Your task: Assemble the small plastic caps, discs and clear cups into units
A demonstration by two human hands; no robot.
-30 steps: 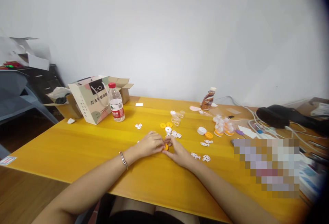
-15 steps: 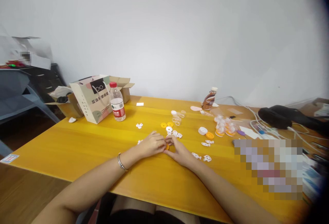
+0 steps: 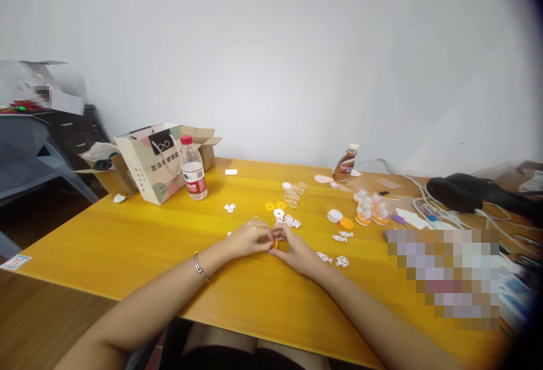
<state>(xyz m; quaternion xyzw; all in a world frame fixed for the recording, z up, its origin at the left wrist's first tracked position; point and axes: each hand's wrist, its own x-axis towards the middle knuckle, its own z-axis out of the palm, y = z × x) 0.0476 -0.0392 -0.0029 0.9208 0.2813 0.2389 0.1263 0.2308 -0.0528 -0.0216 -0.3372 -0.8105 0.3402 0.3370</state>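
Both hands, left hand (image 3: 250,239) and right hand (image 3: 297,252), pinch one small orange disc (image 3: 275,243) between their fingertips

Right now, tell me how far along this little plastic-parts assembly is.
Done, apparently: a cluster of orange-and-white assembled pieces sits at the right of the yellow table. In hand: the left hand and right hand pinch one small orange disc between their fingertips. Left: loose yellow discs, white cut-out parts and white pieces lie unassembled nearby.

Both hands (image 3: 274,244) fingertip to fingertip, forearms converging.
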